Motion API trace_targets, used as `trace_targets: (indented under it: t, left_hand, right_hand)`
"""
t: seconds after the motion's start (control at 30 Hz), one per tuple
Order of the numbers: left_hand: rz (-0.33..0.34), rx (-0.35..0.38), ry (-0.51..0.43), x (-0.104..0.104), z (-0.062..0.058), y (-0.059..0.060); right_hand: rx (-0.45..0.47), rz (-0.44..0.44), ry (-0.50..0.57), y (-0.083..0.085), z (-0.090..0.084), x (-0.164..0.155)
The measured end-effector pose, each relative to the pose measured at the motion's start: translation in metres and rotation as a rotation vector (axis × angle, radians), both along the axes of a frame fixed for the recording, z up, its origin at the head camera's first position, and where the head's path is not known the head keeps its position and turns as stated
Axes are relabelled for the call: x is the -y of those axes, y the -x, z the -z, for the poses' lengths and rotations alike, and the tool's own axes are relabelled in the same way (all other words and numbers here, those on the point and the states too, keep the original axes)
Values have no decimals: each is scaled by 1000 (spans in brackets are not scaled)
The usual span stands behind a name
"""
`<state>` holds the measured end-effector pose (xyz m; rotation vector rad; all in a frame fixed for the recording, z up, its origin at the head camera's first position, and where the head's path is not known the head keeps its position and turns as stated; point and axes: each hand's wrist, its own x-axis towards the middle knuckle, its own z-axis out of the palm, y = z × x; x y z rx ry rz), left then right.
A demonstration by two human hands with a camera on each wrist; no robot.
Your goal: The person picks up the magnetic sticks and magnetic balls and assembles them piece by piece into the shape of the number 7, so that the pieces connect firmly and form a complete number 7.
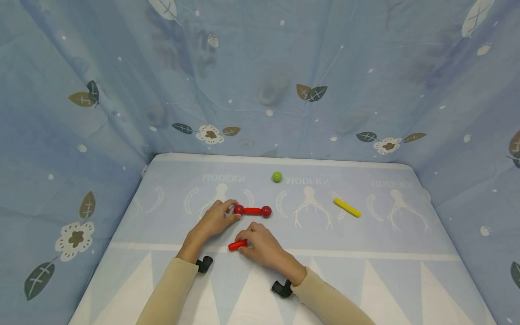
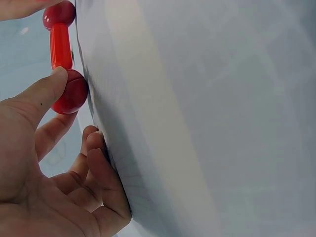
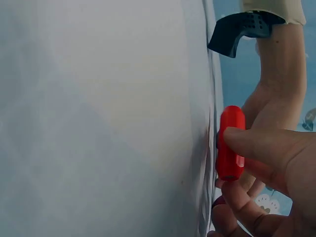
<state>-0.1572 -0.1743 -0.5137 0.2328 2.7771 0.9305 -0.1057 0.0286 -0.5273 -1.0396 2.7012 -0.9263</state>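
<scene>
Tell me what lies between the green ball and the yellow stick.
Nothing: in the head view, only bare printed cloth lies between the green ball and the yellow stick.

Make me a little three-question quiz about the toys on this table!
1. True or false: the left hand touches a ball of the red two-ball bar.
2. What does the right hand hold? A) the yellow stick B) the loose red stick C) the green ball
3. Fill in: the green ball lies ___ away from the person than the yellow stick.

Key: 1 true. 2 B, the loose red stick. 3 farther.
</scene>
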Motion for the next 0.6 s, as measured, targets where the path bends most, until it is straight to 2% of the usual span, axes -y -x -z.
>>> trace_targets:
  t: [0.33,0.6]
  left_hand:
    - [-2,6,6,-1,0,0]
    - [-9,7,5,-1,-1,-1]
  right_hand:
    - [27,-35,-92,-2,-1,4]
    - [25,-30,-59,-3,-2,0]
